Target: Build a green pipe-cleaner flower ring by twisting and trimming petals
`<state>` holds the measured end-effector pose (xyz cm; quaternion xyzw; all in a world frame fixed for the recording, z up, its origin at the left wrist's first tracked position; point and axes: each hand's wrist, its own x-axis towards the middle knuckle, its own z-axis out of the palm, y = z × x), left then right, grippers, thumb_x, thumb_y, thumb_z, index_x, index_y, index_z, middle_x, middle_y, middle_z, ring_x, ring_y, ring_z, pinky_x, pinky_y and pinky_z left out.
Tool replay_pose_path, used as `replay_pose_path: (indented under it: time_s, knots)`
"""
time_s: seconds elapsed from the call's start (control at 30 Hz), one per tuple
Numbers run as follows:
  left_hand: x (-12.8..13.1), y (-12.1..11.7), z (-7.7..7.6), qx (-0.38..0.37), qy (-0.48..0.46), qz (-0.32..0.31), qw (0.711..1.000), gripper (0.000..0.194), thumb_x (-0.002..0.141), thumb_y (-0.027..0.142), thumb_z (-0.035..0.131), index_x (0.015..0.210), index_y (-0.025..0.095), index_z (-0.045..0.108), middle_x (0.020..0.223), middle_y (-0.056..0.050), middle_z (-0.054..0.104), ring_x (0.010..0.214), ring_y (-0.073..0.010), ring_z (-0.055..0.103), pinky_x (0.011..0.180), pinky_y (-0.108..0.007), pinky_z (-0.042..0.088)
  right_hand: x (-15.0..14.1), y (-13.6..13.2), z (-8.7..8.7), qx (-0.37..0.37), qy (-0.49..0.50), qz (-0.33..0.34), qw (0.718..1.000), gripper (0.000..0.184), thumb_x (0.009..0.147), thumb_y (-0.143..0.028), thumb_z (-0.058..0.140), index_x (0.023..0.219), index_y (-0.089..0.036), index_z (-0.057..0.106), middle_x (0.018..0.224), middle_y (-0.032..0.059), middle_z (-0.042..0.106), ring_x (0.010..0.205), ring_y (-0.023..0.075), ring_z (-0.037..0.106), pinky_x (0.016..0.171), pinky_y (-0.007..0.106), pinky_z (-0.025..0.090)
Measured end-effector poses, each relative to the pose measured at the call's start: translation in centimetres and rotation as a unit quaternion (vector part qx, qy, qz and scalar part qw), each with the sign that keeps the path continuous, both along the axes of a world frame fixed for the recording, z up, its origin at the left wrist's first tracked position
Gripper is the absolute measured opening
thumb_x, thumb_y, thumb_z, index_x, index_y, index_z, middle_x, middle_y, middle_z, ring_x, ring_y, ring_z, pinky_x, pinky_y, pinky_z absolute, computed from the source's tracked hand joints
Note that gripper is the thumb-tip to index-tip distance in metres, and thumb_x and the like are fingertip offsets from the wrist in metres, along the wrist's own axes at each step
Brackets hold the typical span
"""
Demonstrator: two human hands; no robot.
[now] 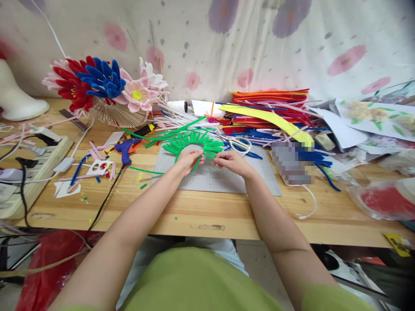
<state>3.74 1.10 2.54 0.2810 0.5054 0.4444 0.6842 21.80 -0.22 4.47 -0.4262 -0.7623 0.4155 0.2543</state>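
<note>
Green pipe cleaners [181, 141], bent into a curved row of loops, are held over a grey cutting mat [227, 181]. My left hand [189, 161] pinches the inner edge of this looped piece, fingers closed. On its right end, my right hand [231, 161] grips a green loop between thumb and fingertips. A loose green strand curves down below my left hand. White-handled scissors [240, 146] lie just beyond my right hand. A blue glue gun [126, 149] rests to the left of the mat, near loose straight green pipe cleaners [181, 128].
Fuzzy flowers [103, 80] stand at the back left, near a power strip [35, 172] with cables. Bundled pipe cleaners [269, 97] and a yellow strip [269, 119] lie behind the mat. A blurred-out device [292, 164] with a white cable sits at right.
</note>
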Motion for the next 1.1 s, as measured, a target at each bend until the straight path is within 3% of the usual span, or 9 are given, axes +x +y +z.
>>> replay_pose_path:
  time_s: [0.2, 0.37, 0.5, 0.67, 0.73, 0.83, 0.97, 1.03, 1.1]
  knots:
    - [1.3, -0.4, -0.5, 0.058, 0.099, 0.044, 0.992, 0.018, 0.077, 0.015, 0.062, 0.062, 0.013, 0.053, 0.047, 0.005, 0.053, 0.044, -0.0070, 0.055, 0.048, -0.020, 0.049, -0.7, -0.2, -0.1, 0.010, -0.022, -0.023, 0.999, 0.024, 0.074, -0.030, 0.048, 0.059, -0.015, 0.059, 0.051, -0.0030, 0.051, 0.049, 0.0075, 0.042, 0.051, 0.022, 0.029]
    - [0.7, -0.2, -0.6, 0.067, 0.126, 0.061, 0.988, 0.017, 0.077, 0.014, 0.061, 0.062, 0.013, 0.051, 0.048, 0.005, 0.051, 0.044, -0.0071, 0.053, 0.046, -0.021, 0.048, -0.6, -0.1, -0.5, 0.025, -0.056, -0.019, 0.998, 0.029, 0.080, -0.035, 0.047, 0.065, -0.015, 0.062, 0.057, -0.0007, 0.057, 0.053, 0.0088, 0.045, 0.053, 0.022, 0.031]
    - [-1.3, 0.3, 0.2, 0.054, 0.133, 0.016, 0.989, 0.018, 0.073, 0.019, 0.066, 0.062, 0.013, 0.053, 0.048, 0.004, 0.051, 0.044, -0.0067, 0.051, 0.044, -0.019, 0.044, -0.4, 0.0, -1.1, 0.102, -0.095, -0.034, 0.990, 0.029, 0.083, -0.038, 0.048, 0.076, -0.017, 0.067, 0.072, 0.0026, 0.063, 0.066, 0.0127, 0.052, 0.062, 0.025, 0.036]
    - [-2.7, 0.5, 1.1, 0.105, 0.235, -0.011, 0.966, 0.018, 0.072, 0.023, 0.067, 0.060, 0.013, 0.057, 0.056, 0.001, 0.057, 0.040, -0.0042, 0.044, 0.036, -0.017, 0.029, -0.8, 0.1, -0.6, 0.219, -0.171, -0.044, 0.960, 0.026, 0.083, -0.039, 0.054, 0.074, -0.020, 0.070, 0.083, 0.0060, 0.061, 0.083, 0.0178, 0.052, 0.076, 0.031, 0.037]
    - [-2.8, 0.4, 1.0, 0.120, 0.258, -0.028, 0.958, 0.018, 0.071, 0.025, 0.066, 0.060, 0.013, 0.059, 0.057, 0.000, 0.059, 0.040, -0.0043, 0.043, 0.035, -0.017, 0.026, -1.0, 0.0, 0.0, 0.210, -0.199, -0.013, 0.957, 0.028, 0.083, -0.041, 0.054, 0.073, -0.020, 0.069, 0.083, 0.0057, 0.061, 0.081, 0.0169, 0.053, 0.073, 0.029, 0.037]
    - [-3.0, 0.5, 0.3, 0.111, 0.284, -0.055, 0.951, 0.020, 0.070, 0.028, 0.066, 0.058, 0.014, 0.060, 0.051, 0.000, 0.056, 0.039, -0.0058, 0.042, 0.035, -0.018, 0.025, -0.8, -0.1, 0.6, 0.141, -0.261, 0.024, 0.955, 0.033, 0.083, -0.047, 0.052, 0.074, -0.020, 0.068, 0.078, 0.0045, 0.063, 0.069, 0.0141, 0.053, 0.061, 0.026, 0.034]
    - [-3.8, 0.9, -0.9, 0.122, 0.358, -0.110, 0.919, 0.019, 0.067, 0.028, 0.067, 0.054, 0.015, 0.061, 0.042, 0.001, 0.052, 0.039, -0.0094, 0.044, 0.041, -0.021, 0.030, 0.0, -0.5, -0.2, 0.065, -0.327, 0.023, 0.943, 0.021, 0.078, -0.040, 0.060, 0.088, -0.023, 0.065, 0.074, 0.0009, 0.065, 0.061, 0.0121, 0.050, 0.055, 0.024, 0.029]
    - [-4.1, 0.8, -1.0, 0.157, 0.408, -0.123, 0.891, 0.012, 0.067, 0.025, 0.066, 0.060, 0.015, 0.064, 0.051, -0.002, 0.059, 0.049, -0.0134, 0.052, 0.050, -0.024, 0.038, 0.2, -0.8, -0.8, 0.058, -0.317, 0.024, 0.947, 0.016, 0.076, -0.034, 0.061, 0.087, -0.022, 0.064, 0.073, -0.0004, 0.064, 0.062, 0.0114, 0.050, 0.055, 0.023, 0.029]
    - [-4.2, 0.3, -0.7, 0.211, 0.474, -0.093, 0.850, 0.010, 0.068, 0.022, 0.065, 0.073, 0.014, 0.067, 0.072, -0.007, 0.065, 0.068, -0.0185, 0.060, 0.066, -0.027, 0.044, 0.1, -1.1, -1.2, 0.067, -0.296, 0.028, 0.952, 0.013, 0.077, -0.032, 0.060, 0.080, -0.020, 0.064, 0.072, -0.0007, 0.062, 0.063, 0.0112, 0.050, 0.056, 0.022, 0.030]
